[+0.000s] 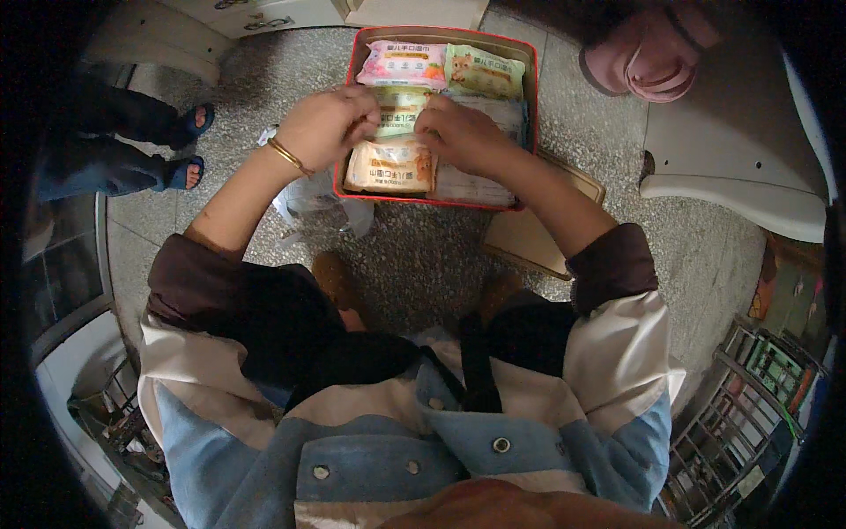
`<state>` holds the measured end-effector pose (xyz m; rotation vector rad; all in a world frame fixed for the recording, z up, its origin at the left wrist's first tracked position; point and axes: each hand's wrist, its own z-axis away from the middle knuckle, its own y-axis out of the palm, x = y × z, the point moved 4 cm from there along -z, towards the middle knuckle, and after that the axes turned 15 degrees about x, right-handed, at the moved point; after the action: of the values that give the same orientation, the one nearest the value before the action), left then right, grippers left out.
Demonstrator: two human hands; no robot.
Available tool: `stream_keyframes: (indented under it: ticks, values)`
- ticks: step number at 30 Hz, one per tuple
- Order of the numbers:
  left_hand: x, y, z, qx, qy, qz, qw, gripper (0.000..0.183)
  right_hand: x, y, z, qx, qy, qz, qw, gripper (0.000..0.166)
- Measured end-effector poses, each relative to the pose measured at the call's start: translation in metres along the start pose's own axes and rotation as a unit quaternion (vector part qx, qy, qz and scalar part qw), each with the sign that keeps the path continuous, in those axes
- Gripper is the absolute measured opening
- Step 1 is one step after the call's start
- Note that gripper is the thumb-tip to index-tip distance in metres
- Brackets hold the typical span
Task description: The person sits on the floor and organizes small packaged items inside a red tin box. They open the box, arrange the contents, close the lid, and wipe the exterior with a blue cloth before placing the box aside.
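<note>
A red-rimmed rectangular box [535, 86] on the floor holds several soft packs of wipes. My left hand [337, 122] has its fingers curled at the left end of a green wipes pack [402, 109] in the middle of the left column. At that pack's right end are the bent fingers of my right hand [462, 135]. Nearest me in the box lies an orange wipes pack [391, 165]. Along the far side, a pink wipes pack [402, 64] lies beside another green wipes pack [484, 71]. Pale packs [472, 185] fill the right side, partly covered by my right hand and forearm.
A beige lid-like panel [529, 241] lies on the floor under my right forearm. Clear plastic wrapping [317, 202] is left of the box. Another person's sandalled feet [192, 172] stand at the left. White furniture [720, 159] and a metal rack [733, 410] are at the right.
</note>
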<state>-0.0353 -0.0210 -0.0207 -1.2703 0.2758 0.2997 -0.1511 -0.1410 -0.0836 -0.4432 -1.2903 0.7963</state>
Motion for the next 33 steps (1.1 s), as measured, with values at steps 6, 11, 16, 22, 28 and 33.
stream_keyframes:
  ticks: [6, 11, 16, 22, 28, 33]
  values:
    - [-0.01, 0.064, -0.006, 0.151, 0.078, -0.15, 0.974, 0.021, 0.013, 0.028, -0.009, 0.117, -0.028, 0.097, 0.988, 0.016]
    - [0.028, 0.027, -0.013, 0.039, 0.03, 0.116, 0.992, 0.01, 0.032, 0.018, -0.001, 0.111, 0.015, 0.09, 0.99, 0.015]
    - [0.09, -0.013, 0.01, -0.135, -0.166, 0.18, 0.96, 0.02, 0.021, 0.037, -0.004, 0.102, 0.013, 0.15, 0.983, 0.019]
    - [0.178, 0.032, 0.061, 0.075, -0.321, -0.028, 0.944, 0.05, 0.005, -0.042, 0.024, -0.165, 0.106, 0.099, 0.976, 0.016]
    - [0.178, 0.099, 0.074, 0.346, -0.312, -0.099, 0.88, 0.106, -0.061, -0.075, 0.067, -0.406, 0.067, -0.049, 0.91, 0.022]
    - [0.15, 0.12, 0.068, 0.304, -0.307, -0.091, 0.897, 0.111, -0.056, -0.062, 0.066, -0.415, 0.084, 0.186, 0.887, 0.034]
